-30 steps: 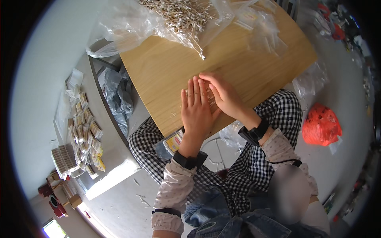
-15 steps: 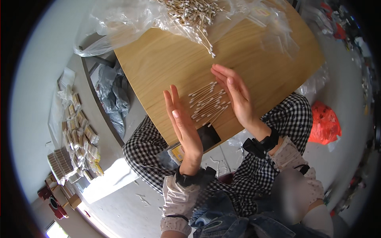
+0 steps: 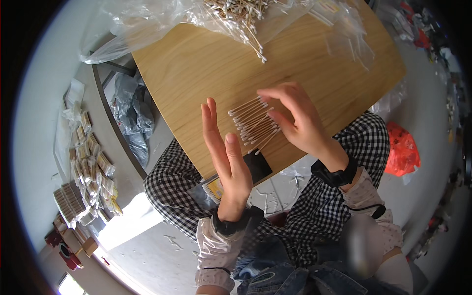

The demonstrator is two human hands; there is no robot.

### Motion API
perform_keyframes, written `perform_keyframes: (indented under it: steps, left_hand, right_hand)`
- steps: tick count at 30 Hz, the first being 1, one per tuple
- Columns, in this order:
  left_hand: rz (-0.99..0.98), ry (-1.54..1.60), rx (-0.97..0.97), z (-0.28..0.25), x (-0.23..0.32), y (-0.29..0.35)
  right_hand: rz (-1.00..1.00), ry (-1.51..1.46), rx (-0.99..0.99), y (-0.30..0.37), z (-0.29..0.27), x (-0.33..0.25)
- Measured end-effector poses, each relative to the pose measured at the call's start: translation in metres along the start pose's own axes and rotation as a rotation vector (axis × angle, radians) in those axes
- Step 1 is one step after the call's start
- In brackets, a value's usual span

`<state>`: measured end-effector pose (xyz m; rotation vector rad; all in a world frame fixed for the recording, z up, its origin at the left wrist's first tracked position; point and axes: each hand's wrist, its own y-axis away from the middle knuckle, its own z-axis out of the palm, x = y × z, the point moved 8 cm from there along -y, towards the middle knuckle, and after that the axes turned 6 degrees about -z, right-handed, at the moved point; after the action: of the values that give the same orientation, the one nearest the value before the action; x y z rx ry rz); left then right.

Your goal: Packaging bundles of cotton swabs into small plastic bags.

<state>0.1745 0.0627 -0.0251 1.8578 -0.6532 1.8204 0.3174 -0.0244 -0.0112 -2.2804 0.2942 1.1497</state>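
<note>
Cotton swabs (image 3: 253,124) with white tips lie side by side in a small loose row on the wooden table (image 3: 196,73). My left hand (image 3: 227,160) is held upright to the left of the row, its fingers straight and nothing in it. On the other side, my right hand (image 3: 302,120) curves over the right ends of the swabs. Its thumb and forefinger are apart at the tips, and no swab shows lifted in it. A big heap of cotton swabs (image 3: 243,17) spills from a clear plastic bag (image 3: 147,24) at the far edge.
By the table's near edge are a dark flat piece (image 3: 259,166) and a pack of swabs (image 3: 214,189). Left, many small packs (image 3: 91,162) cover a grey surface beside grey plastic bags (image 3: 132,115). A red bag (image 3: 403,150) sits on the floor at right.
My right hand has gone from straight fingers to a curved shape over the swab ends. The swabs now lie more evenly in line. My left hand stays upright.
</note>
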Motion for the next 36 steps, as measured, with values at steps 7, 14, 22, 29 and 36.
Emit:
perform_keyframes:
  steps: [7,14,22,29,36]
  left_hand:
    - [0.053,-0.224,-0.095,-0.002,-0.002,0.016]
    - [0.095,0.100,0.068,-0.018,0.000,0.018]
    - [0.029,0.201,0.157,-0.029,0.003,0.018]
    - [0.022,0.208,0.139,-0.021,-0.002,0.022]
    - [0.198,-0.658,-0.122,0.023,0.002,0.025]
  right_hand:
    - [-0.232,0.429,-0.296,0.002,0.022,-0.016]
    - [-0.264,0.428,-0.262,-0.002,0.020,-0.024]
    - [-0.216,0.455,-0.551,0.032,0.021,-0.036]
    - [-0.180,0.392,-0.324,0.017,0.015,-0.026]
    - [0.200,-0.238,0.107,0.021,-0.013,0.015]
